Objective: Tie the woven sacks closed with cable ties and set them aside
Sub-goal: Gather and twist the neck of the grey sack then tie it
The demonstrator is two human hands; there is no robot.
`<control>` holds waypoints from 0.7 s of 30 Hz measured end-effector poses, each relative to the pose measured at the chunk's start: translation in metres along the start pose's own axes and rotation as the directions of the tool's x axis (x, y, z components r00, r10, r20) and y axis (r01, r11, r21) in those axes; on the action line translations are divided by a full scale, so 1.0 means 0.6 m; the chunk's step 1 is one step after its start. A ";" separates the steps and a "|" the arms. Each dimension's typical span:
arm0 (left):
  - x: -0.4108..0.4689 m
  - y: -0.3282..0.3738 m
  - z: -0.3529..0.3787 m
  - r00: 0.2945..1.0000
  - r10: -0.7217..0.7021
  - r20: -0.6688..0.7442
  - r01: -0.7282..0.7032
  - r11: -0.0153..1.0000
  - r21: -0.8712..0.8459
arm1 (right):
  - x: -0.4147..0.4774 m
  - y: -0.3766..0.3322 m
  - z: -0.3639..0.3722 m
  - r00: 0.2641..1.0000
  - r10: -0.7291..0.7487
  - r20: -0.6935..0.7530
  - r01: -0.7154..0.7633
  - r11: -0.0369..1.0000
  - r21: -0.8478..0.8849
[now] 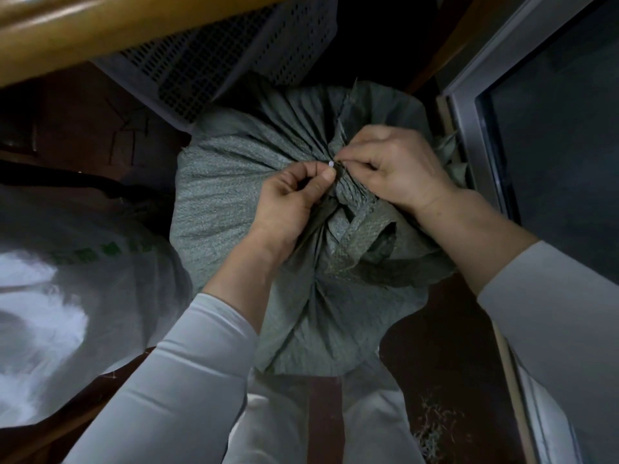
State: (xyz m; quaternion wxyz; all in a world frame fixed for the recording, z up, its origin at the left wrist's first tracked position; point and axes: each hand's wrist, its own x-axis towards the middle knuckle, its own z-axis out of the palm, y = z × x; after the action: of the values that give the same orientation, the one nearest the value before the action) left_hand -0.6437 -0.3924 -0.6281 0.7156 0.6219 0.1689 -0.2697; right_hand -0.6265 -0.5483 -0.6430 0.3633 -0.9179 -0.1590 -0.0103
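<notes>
A full grey-green woven sack (234,202) stands on the floor in the middle of the view, its mouth gathered into a bunched neck (348,195). My left hand (291,199) pinches a thin cable tie at the neck, whose small white tip (331,164) shows between thumb and forefinger. My right hand (395,165) pinches the same spot from the other side, fingers closed on the tie and the gathered fabric. Most of the tie is hidden by my fingers and the folds.
A white woven sack (67,296) with green print lies at the left. A grey perforated plastic crate (214,65) sits behind the sack under a wooden rail (100,31). A metal-framed glass door (522,128) runs along the right. Loose fibres (435,430) litter the dark floor.
</notes>
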 end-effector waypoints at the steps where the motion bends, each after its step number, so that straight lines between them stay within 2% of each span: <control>1: 0.002 0.000 -0.002 1.000 -0.006 0.009 0.006 1.000 0.000 | -0.001 -0.002 0.000 1.000 0.000 -0.007 0.000 1.000 0.002; 16: 0.014 0.018 -0.009 0.994 -0.057 0.093 0.055 0.998 0.022 | -0.009 0.007 0.011 0.995 -0.049 -0.091 0.051 0.999 0.020; 21: 0.018 0.022 -0.014 0.990 -0.087 0.109 0.075 0.991 0.107 | -0.013 0.008 0.014 0.991 -0.064 -0.113 0.067 0.997 0.025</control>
State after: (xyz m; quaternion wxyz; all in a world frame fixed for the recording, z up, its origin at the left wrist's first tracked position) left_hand -0.6261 -0.3849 -0.6252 0.6797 0.6340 0.1392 -0.3416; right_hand -0.6334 -0.5481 -0.6532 0.3844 -0.9048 -0.1685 -0.0716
